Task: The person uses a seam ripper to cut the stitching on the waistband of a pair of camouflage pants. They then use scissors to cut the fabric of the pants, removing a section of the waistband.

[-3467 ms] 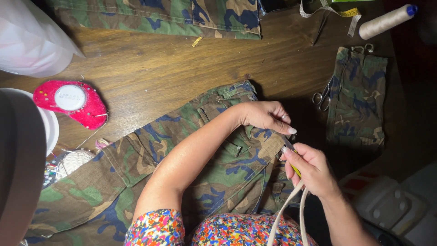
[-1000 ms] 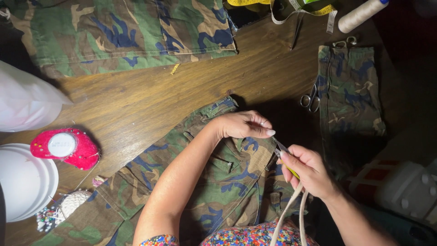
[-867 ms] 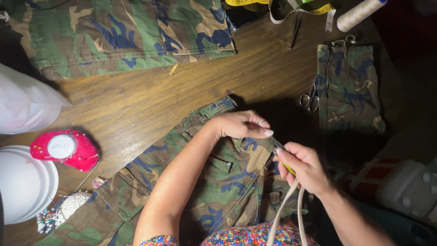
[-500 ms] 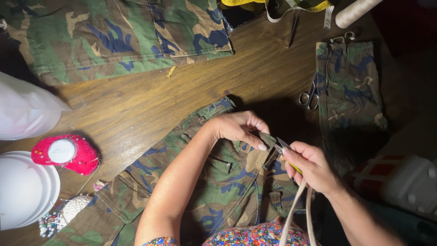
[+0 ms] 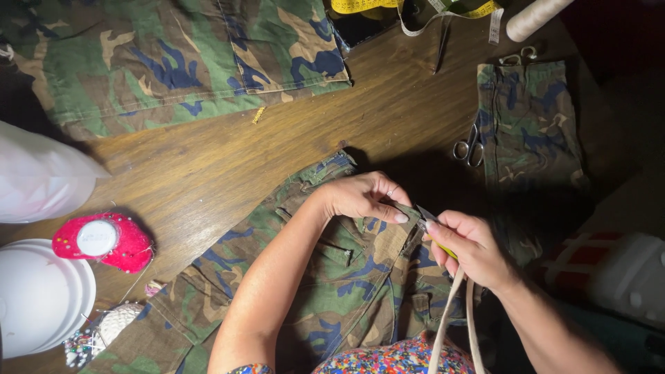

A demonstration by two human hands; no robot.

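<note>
Camouflage trousers (image 5: 325,277): left hand (image 5: 360,197) now pinches the seam higher, right hand (image 5: 471,246) grips a small yellow-handled cutter (image 5: 433,228), closing in

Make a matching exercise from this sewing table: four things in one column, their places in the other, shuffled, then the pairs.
1. red felt pincushion
2. steel scissors
3. cream thread spool
4. yellow measuring tape

a. top right corner
b. left, beside the white plates
c. top edge, centre
d. beside the small folded camouflage piece

Pairs: 1-b, 2-d, 3-a, 4-c
</note>
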